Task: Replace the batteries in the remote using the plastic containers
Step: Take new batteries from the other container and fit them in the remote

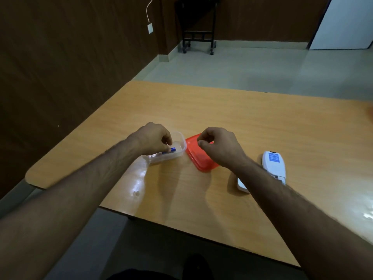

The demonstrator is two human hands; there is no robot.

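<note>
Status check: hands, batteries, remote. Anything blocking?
Left hand in clear container, fingers at blue battery; grip unclear. Right hand empty, hovering over red lid. Remote face-down on table, battery bay open. Nothing blocking.

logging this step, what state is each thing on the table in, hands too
clear container: open, lid off, upright on the table
blue battery: inside the clear container, at the left hand's fingers
red lid: off, lying flat beside the container
remote: face down, battery compartment uncovered
battery cover: detached, partly hidden by the right forearm
left hand: reaching into the container
right hand: empty, over the lid
</note>
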